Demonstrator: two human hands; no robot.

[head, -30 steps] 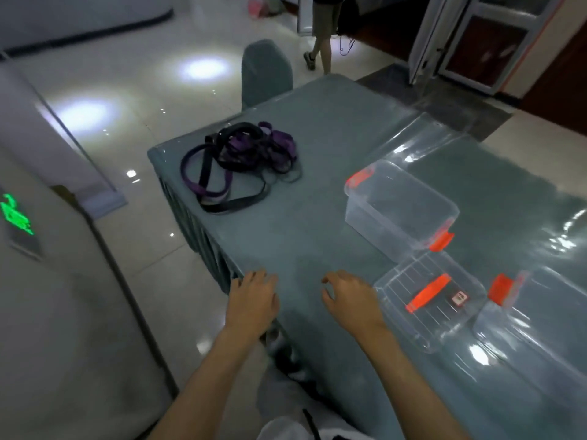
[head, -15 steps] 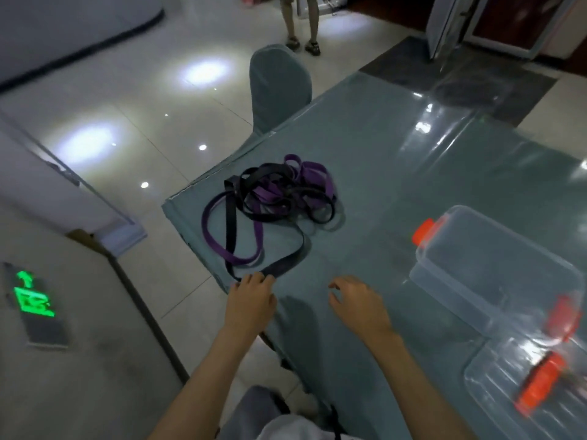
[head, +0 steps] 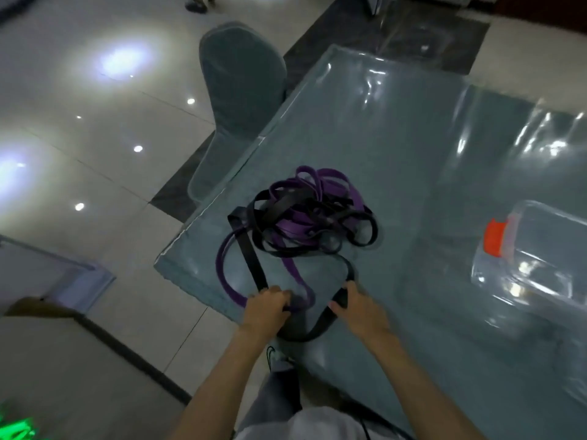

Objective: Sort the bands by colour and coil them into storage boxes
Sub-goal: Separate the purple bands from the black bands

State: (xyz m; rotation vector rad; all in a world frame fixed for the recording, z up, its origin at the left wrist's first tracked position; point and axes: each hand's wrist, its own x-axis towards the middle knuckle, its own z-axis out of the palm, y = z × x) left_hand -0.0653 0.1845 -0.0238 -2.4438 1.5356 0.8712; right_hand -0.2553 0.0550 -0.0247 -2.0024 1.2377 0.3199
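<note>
Glossy tiles surround the tabletop point(head: 397, 154). Both hands hold the near ends of the bands point(head: 305, 217): left hand point(head: 265, 308) curled round the purple and black loop ends, right hand point(head: 360, 308) gripping a black loop. The tangle lies straight ahead; the box point(head: 540, 258), cut off, sits right.

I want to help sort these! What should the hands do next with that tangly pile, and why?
Probably pull the black band toward the table edge, free of the tangle. Both the left hand and the right hand already grip its near loop, while its far part lies knotted among the purple bands.
</note>
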